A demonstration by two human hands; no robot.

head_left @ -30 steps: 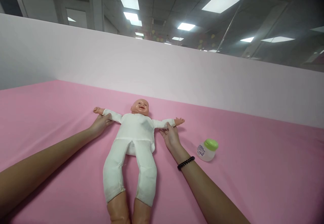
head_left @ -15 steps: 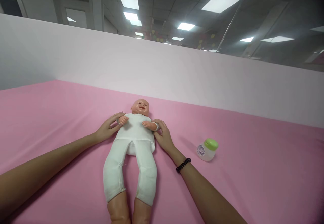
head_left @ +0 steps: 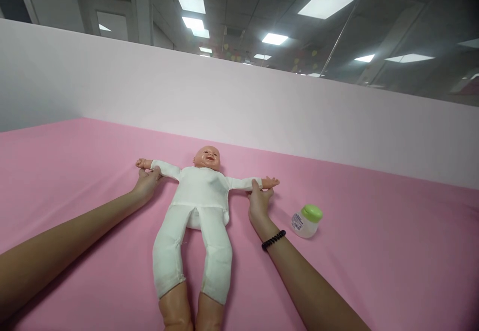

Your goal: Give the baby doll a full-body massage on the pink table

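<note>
A baby doll (head_left: 202,188) in a white cloth suit lies on its back, head away from me, both arms stretched out sideways. My left hand (head_left: 147,185) is closed around the doll's arm (head_left: 166,168) on the left, near its wrist, thumb on top. On the other side, my right hand (head_left: 259,202) grips the doll's arm (head_left: 245,183) close to the wrist, thumb over the sleeve and fingers partly hidden beneath. A black coiled band (head_left: 273,240) circles my right wrist. The doll's feet run out of the bottom of the view.
A small clear jar (head_left: 307,221) with a green lid stands right of my right hand. Everything rests on a pink sheet (head_left: 374,251). Behind it rises a low white wall (head_left: 239,106), with a clear panel above and a door (head_left: 112,21) beyond.
The doll's arms were folded over its chest, my hands beside them. Now both arms are spread straight outward, my hands having moved apart with them. The jar and the doll's body stayed put.
</note>
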